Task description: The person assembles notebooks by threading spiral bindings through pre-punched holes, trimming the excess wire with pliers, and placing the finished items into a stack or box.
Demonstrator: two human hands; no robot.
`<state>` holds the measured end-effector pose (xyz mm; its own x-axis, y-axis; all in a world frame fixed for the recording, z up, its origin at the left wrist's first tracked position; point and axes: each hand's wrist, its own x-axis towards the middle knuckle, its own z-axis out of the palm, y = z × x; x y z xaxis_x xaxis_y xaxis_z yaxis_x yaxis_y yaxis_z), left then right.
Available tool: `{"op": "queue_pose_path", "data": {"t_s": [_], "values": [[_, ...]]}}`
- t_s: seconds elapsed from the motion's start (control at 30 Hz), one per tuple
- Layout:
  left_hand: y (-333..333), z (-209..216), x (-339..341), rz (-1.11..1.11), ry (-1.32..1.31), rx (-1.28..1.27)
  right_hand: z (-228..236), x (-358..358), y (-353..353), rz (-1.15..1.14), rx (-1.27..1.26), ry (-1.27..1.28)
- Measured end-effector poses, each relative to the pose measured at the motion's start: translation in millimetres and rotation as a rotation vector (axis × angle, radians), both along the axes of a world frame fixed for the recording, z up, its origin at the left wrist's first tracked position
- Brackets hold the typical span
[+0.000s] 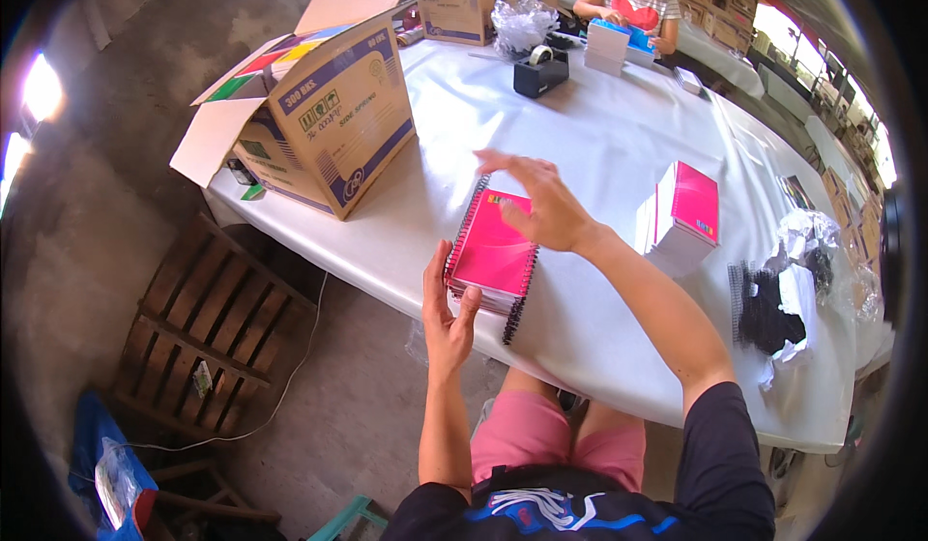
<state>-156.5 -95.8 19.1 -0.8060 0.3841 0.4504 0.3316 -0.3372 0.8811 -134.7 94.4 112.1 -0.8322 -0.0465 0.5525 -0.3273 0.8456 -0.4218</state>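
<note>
A stack of pink-covered spiral notebooks [491,246] lies in front of me on the white-covered table, with black wire coils along both its long sides. My left hand [449,314] grips the stack's near left corner, fingers along the left side and thumb against the near end. Over the far end of the top cover is my right hand [543,203], its fingers stretched out and holding nothing. Whether it touches the cover I cannot tell. To the right stands another stack of pink notebooks [692,198] with white page edges.
An open cardboard box [329,116] with colourful notebooks stands at the left edge. Farther back are a black tape dispenser [541,72], crumpled plastic [522,27] and a co-worker [638,4] handling blue-topped stacks. Loose black coils [768,309] lie right. A slatted wooden chair [213,328] stands left.
</note>
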Motion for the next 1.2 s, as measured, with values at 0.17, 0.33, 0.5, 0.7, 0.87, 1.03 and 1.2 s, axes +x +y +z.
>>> {"op": "queue_pose_path", "data": {"t_s": [0.17,0.33,0.5,0.7,0.87,1.03,1.2], "values": [[7,-15,-13,-0.002,0.059,0.023,-35,12,14,-0.092,-0.316,-0.238],[-6,6,-1,0.261,0.236,-0.07,2,55,7,-0.492,0.048,0.133],[17,77,63,0.429,0.667,-0.116,36,155,72,-0.75,-0.021,0.386],[174,102,97,-0.138,0.583,-0.189,-8,227,160,-0.982,-0.85,0.074],[229,52,80,-0.26,0.637,-0.532,-5,201,150,-0.893,-1.161,-0.172],[223,56,101,-0.237,0.701,-0.72,-24,223,183,-0.886,-0.903,-0.008],[212,64,101,-0.087,0.687,-0.602,6,245,140,-0.714,-0.926,0.339]]}}
